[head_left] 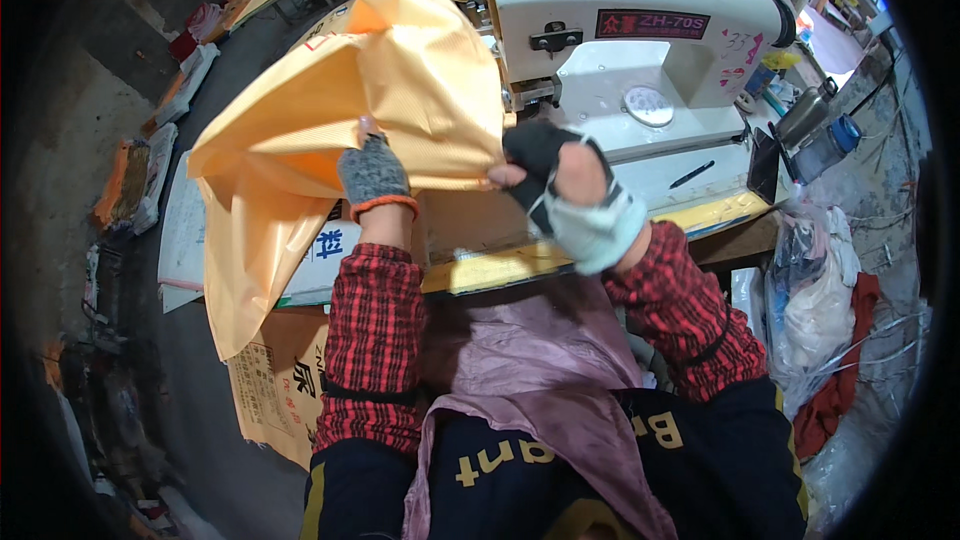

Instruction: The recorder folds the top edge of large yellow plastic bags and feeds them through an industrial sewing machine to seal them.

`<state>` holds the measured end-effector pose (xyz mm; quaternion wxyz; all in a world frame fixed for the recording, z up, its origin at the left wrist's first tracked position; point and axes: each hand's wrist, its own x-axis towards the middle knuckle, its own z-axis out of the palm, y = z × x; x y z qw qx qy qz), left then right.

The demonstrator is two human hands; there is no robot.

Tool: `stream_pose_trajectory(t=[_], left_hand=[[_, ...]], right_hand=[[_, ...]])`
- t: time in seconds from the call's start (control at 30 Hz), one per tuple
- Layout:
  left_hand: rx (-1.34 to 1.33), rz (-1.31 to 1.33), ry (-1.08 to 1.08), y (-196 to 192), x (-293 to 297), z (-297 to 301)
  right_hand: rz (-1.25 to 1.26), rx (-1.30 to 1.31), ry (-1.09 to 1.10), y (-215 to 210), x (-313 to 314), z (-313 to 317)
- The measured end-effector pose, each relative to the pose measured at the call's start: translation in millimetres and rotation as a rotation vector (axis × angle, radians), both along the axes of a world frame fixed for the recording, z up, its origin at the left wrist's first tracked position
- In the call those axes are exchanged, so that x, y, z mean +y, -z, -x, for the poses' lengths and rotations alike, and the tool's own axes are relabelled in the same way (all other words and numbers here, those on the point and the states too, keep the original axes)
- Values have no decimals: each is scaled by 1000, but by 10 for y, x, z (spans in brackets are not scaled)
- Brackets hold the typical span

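A large yellow-orange woven sack (425, 70) is held up in front of me, its upper part bulging and creased. My left hand (374, 170), in a grey glove with an orange cuff, is closed on the sack's lower edge near the middle. At the sack's lower right corner, the thumb and fingers of my right hand (565, 185) pinch the fabric; this hand wears a black and white glove. The sack's left side hangs down past the table edge. Right beside the corner stands a white industrial sewing machine (640, 5), its needle area partly hidden by sack and hand.
On the table right of the machine lie a black pen (691, 175) and a dark phone (764, 166). A metal flask (808, 112) and a blue-capped bottle (832, 148) stand beyond. Printed sacks (275, 390) hang below left. Plastic bags (815, 310) hang at right.
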<state>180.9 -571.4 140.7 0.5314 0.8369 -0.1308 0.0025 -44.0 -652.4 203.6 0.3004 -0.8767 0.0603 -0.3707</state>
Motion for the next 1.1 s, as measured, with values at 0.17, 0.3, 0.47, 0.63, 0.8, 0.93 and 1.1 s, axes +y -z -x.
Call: stream_pose_trajectory(t=[0.17,0.3,0.47,0.63,0.8,0.93,1.1], left_hand=[[483,583,-47,-272,-21,98],[554,640,-83,-140,-21,29],[404,236,-103,-16,-92,-81],[366,77,-89,-8,-204,76],[37,-267,-33,-36,-245,59],[394,293,-72,-147,-164,-191],[460,563,-21,-267,-156,-149]], right_hand=[[-461,-38,-224,201,-141,-96],[-160,-21,-108,416,-174,-238],[113,-19,-18,265,-111,-165],[161,-21,-15,238,-117,-17],[351,7,-11,187,-186,-6],[-61,95,-39,229,-247,-132],[-283,160,-146,382,-336,-279]])
